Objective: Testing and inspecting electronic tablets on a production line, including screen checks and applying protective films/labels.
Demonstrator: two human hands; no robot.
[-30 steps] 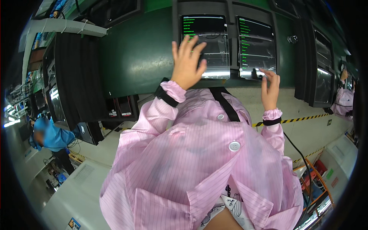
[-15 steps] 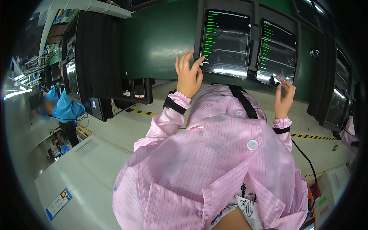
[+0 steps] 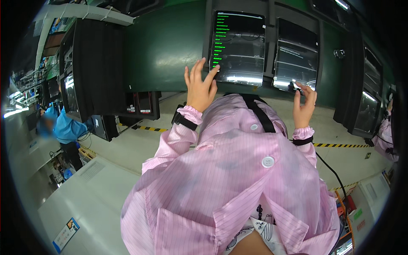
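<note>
Two black tablets lie side by side in dark holders on the green worktop. My left hand (image 3: 200,87) is at the lower left corner of the left tablet (image 3: 239,53), fingers spread, the index fingertip at the screen's edge. That screen carries a column of green text lines. At the lower edge of the right tablet (image 3: 296,61) is my right hand (image 3: 304,106), its fingers bent toward the thumb. A small dark thing (image 3: 292,86) shows by those fingertips; I cannot make out its kind. Pale small text runs across the right screen.
Black racks holding more screens stand at left (image 3: 91,70) and right (image 3: 355,89). Red-edged devices (image 3: 145,103) sit on a lower shelf. A grey cabinet (image 3: 97,199) is at lower left. A black cable (image 3: 335,170) hangs at right. A person in blue (image 3: 70,127) is at far left.
The right tablet's green list has given way to a dark screen with pale text. The whole view has shifted slightly. My left hand stays at the left tablet, my right hand at the right one.
</note>
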